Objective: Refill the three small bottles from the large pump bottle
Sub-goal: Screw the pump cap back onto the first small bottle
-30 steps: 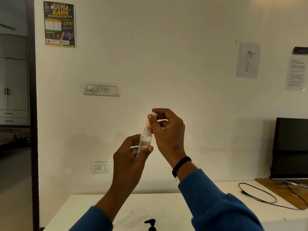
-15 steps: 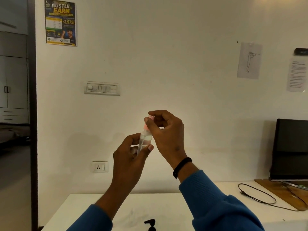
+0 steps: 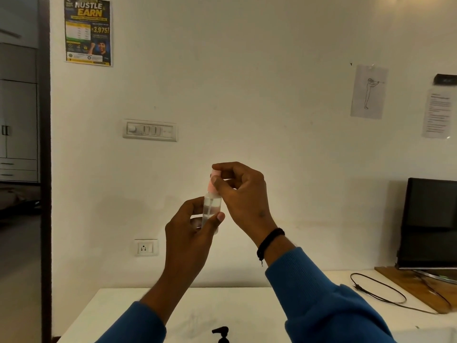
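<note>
I hold a small clear bottle (image 3: 211,209) up at chest height in front of the wall. My left hand (image 3: 189,235) grips its body from below, thumb and fingers around it. My right hand (image 3: 241,194) pinches the pink cap (image 3: 214,179) on top of the bottle between thumb and fingers. A thin tube shows inside the clear body. At the bottom edge only the black pump head of the large pump bottle (image 3: 221,333) shows on the white table (image 3: 118,313). No other small bottles are in view.
A dark monitor (image 3: 430,224) stands on a wooden board (image 3: 410,285) at the right, with a black cable (image 3: 378,290) looping on the table beside it. The wall carries a switch panel, a socket and papers. A doorway opens at the left.
The pink cap has come down from just above the bottle's neck onto it. Both hands have stayed close together at the same height; my view has shifted slightly.
</note>
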The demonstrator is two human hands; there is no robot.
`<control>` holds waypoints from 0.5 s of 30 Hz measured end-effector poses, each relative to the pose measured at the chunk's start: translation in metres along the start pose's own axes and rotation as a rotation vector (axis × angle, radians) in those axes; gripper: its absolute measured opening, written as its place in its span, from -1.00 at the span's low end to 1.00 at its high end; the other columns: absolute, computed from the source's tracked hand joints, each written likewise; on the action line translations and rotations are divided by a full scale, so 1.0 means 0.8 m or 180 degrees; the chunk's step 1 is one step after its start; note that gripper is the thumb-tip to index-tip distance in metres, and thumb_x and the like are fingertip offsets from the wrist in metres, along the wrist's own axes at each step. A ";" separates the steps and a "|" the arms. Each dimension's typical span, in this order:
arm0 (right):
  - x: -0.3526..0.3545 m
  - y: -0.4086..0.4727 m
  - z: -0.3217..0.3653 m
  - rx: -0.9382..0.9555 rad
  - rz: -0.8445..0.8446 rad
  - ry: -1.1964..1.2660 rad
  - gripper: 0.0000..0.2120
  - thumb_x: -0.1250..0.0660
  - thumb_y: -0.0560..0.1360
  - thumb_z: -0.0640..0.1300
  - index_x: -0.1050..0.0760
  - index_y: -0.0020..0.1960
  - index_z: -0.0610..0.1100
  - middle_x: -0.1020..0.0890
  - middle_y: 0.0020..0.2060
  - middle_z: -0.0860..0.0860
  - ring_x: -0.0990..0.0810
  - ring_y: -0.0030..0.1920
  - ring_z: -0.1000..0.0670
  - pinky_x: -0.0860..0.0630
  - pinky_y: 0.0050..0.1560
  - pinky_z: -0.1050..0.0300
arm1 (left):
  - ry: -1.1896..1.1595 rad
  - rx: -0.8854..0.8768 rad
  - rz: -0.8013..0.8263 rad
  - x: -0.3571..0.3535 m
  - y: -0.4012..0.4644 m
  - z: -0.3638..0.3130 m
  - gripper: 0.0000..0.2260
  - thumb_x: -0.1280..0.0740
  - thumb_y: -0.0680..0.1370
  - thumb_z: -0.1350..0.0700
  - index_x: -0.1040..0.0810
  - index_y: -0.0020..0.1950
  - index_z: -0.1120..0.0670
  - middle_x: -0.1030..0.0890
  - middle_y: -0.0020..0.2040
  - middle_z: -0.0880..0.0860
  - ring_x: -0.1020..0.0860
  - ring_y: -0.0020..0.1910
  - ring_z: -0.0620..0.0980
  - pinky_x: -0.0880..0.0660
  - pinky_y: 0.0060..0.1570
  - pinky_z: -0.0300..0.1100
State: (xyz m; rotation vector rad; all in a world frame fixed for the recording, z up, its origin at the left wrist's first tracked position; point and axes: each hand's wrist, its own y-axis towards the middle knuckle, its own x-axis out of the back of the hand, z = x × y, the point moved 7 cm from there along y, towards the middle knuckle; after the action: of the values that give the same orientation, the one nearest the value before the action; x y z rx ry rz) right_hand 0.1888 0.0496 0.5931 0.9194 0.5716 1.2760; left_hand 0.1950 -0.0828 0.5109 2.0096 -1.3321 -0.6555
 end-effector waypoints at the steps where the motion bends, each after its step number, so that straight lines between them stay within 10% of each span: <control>1: -0.001 0.000 0.000 0.0005 -0.0001 -0.0032 -0.84 -0.48 0.54 -0.19 -0.63 0.06 0.03 -0.65 -0.16 0.23 -0.66 -0.18 0.24 -0.56 -0.19 0.43 | -0.0002 0.0010 -0.0012 0.000 0.001 0.001 -0.51 -0.43 0.38 -0.13 -0.60 0.22 0.10 -0.67 0.05 -0.03 -0.66 -0.14 -0.12 -0.51 -0.21 -0.51; 15: 0.005 0.007 -0.011 -0.0194 -0.0209 -0.0116 -0.83 -0.43 0.53 -0.26 -0.63 0.08 -0.07 -0.72 -0.07 0.04 -0.72 -0.08 0.06 -0.69 -0.02 0.11 | -0.0089 0.0124 -0.0006 -0.022 0.010 0.000 -0.72 -0.53 0.47 0.05 -0.55 0.12 -0.02 -0.65 -0.02 -0.10 -0.69 -0.13 0.03 -0.51 -0.23 -0.50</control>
State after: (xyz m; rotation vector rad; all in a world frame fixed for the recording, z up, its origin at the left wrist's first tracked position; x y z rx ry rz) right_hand 0.1798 0.0558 0.5940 0.8651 0.5276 1.2090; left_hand 0.1842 -0.0689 0.5178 2.0398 -1.3694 -0.6655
